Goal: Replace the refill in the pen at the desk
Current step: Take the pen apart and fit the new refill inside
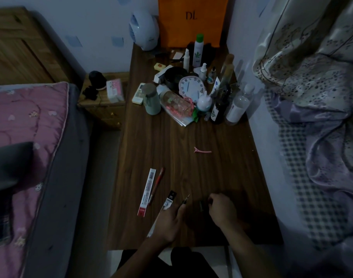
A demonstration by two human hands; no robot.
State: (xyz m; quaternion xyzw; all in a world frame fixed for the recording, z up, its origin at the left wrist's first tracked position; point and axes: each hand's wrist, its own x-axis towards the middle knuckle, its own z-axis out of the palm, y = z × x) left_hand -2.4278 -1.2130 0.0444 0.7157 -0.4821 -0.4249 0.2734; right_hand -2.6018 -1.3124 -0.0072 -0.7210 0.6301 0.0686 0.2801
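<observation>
Bare hands: two, left hand (169, 221) and right hand (221, 209).
Thin dark pen refill (186, 199): one.
Red pen (156, 184): one.
Long flat refill packets: two, white packet with red end (147, 192) and black-and-white packet (169, 200).
Pink hair clip (202, 151): one.
Round white clock (189, 88): one.
Orange paper bag (191, 23): one.
Brown wooden table (221, 173): one.
Bottles crowded at far end: several, exact number unclear.

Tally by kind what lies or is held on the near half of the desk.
Packets: 2
Pen: 1
Refill, in left hand: 1
Hair clip: 1
Total: 5, leaving out a dark piece at the right hand, too dim to name.
</observation>
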